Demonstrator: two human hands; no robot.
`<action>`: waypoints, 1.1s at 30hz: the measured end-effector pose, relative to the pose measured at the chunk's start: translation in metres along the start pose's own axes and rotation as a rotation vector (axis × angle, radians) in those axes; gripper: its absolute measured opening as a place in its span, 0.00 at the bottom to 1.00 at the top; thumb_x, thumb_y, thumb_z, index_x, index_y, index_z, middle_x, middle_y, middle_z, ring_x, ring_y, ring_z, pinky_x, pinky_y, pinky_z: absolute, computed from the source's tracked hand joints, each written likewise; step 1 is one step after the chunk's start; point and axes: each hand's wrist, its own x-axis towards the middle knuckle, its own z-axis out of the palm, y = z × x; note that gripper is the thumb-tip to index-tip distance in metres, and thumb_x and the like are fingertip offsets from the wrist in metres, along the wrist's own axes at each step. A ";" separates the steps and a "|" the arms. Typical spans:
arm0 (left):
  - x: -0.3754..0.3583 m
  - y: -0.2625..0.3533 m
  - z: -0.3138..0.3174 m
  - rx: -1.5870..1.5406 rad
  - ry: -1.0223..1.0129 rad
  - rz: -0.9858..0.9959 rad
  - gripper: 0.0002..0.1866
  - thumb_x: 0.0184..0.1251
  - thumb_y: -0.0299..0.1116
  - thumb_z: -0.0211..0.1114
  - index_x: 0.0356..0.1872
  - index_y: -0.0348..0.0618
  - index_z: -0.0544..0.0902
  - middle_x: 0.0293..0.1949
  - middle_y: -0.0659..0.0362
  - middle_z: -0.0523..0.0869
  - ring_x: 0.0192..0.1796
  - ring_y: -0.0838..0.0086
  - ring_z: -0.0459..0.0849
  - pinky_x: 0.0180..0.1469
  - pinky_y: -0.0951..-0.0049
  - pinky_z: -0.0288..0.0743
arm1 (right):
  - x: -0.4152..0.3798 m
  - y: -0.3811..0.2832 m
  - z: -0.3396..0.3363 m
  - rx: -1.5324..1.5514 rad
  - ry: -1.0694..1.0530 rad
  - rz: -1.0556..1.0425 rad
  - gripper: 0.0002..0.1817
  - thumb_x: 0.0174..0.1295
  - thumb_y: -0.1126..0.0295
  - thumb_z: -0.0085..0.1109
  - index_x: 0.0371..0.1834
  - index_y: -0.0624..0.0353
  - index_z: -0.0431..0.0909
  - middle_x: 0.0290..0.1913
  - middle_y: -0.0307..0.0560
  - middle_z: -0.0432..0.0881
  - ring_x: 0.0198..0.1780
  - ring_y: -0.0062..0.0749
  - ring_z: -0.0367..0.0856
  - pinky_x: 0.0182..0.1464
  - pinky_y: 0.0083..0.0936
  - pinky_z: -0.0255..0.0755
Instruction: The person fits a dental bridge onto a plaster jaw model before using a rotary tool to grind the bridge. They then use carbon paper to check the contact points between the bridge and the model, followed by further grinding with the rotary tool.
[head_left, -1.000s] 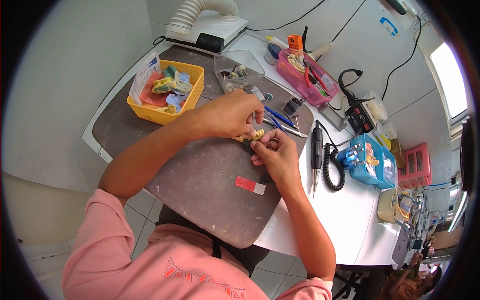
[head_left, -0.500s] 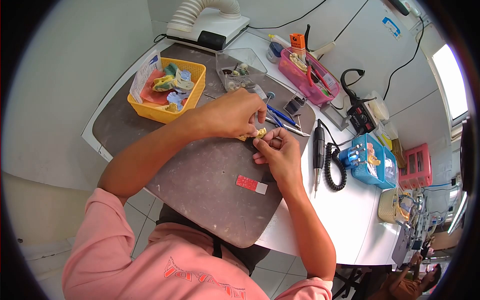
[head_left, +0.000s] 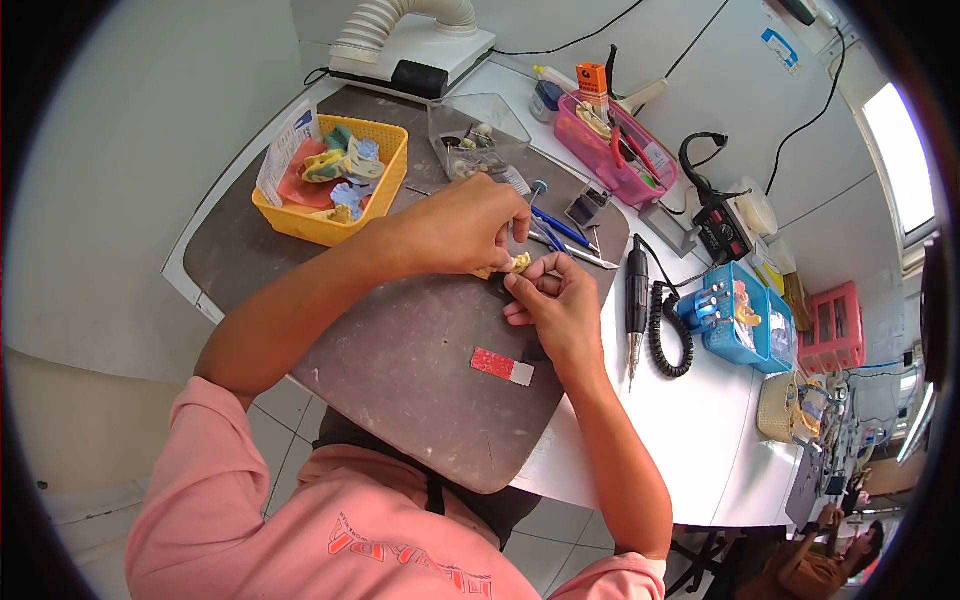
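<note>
Both of my hands meet over the brown work mat [head_left: 400, 350], around a small yellow dental cast [head_left: 521, 262]. My left hand [head_left: 475, 228] comes in from above with bent fingers, its fingertips pinched at the cast. From the right side, my right hand [head_left: 556, 296] grips the cast between thumb and fingers. Much of the cast is hidden behind the fingers. Nearer to me on the mat lies a red and white strip [head_left: 502, 366]. Just beyond the hands are blue-handled tools [head_left: 565, 230].
A yellow basket [head_left: 330, 232] with casts stands at the left, beside a clear box [head_left: 480, 120] of small bits. Behind is a pink basket [head_left: 610, 160] of tools. A black handpiece [head_left: 637, 300] with coiled cord lies right, near blue baskets [head_left: 735, 320]. Another person [head_left: 825, 560] sits far right.
The view has shifted very slightly. Both hands keep nearly the same pose on the yellow dental cast.
</note>
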 end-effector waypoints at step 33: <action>-0.001 0.001 0.006 0.058 0.025 0.011 0.11 0.55 0.25 0.70 0.39 0.31 0.84 0.28 0.51 0.87 0.33 0.63 0.87 0.41 0.67 0.78 | -0.008 -0.014 0.009 -0.192 0.068 -0.032 0.12 0.61 0.72 0.68 0.37 0.66 0.73 0.29 0.44 0.83 0.22 0.20 0.81 0.22 0.17 0.75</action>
